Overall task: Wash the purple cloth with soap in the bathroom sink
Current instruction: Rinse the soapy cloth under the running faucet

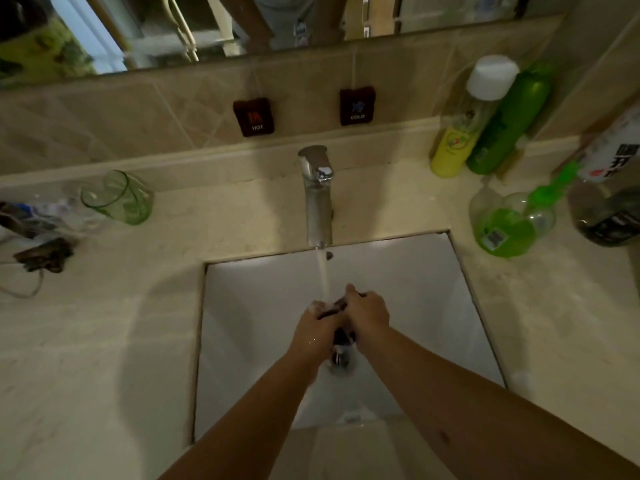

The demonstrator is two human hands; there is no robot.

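Note:
Over the middle of the white sink [415, 306], both hands grip a dark, wet purple cloth [335, 309] bunched between them. My left hand [317, 329] holds its left side, with some foam on the fingers. My right hand [369, 315] curls over its right side. Water streams from the chrome faucet [317, 195] onto the cloth and my left fingers. A dark end of the cloth hangs below the hands, above the drain [341, 358]. Most of the cloth is hidden by the hands.
A green glass cup [119, 197] and dark clutter with a cord [41, 254] sit on the left counter. At the right stand a yellow bottle [460, 133], a green bottle [509, 123], a green liquid soap dispenser [509, 223] and a dark bottle [609, 216]. HOT and COLD tags hang on the tiles.

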